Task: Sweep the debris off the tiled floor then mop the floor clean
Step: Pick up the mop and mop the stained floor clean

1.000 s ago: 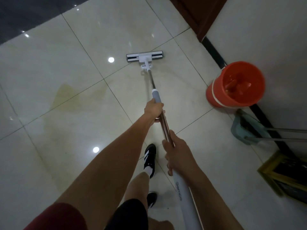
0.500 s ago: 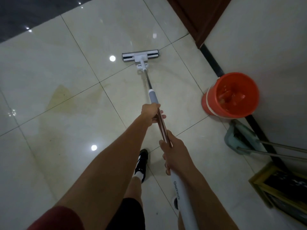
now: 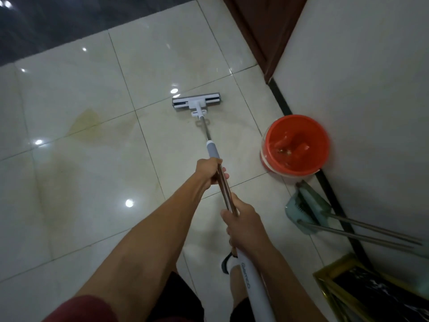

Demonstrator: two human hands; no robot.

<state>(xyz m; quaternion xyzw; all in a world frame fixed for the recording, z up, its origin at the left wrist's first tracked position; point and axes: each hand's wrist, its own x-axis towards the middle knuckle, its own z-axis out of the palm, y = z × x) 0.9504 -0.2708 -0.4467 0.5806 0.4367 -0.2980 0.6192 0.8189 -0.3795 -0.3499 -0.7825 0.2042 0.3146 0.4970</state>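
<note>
Both my left hand [image 3: 209,169] and right hand [image 3: 243,225] wrap the stiff, light mop [image 3: 210,138] shaft, its head well ahead of my grip.

Your glossy tiled floor [image 3: 69,205] carries the mop head [image 3: 196,103] flat near its middle, a yellowish stain [image 3: 88,122] leftward, and bucket [image 3: 296,145], dustpan [image 3: 306,212] and frame [image 3: 362,293] along the right wall edge.

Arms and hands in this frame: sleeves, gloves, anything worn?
Both hands bare: no gloves, rings or watch visible on the left hand or right hand. Forearms uncovered. A dark red sleeve shows on the left upper arm; the right upper arm is out of frame.
</note>
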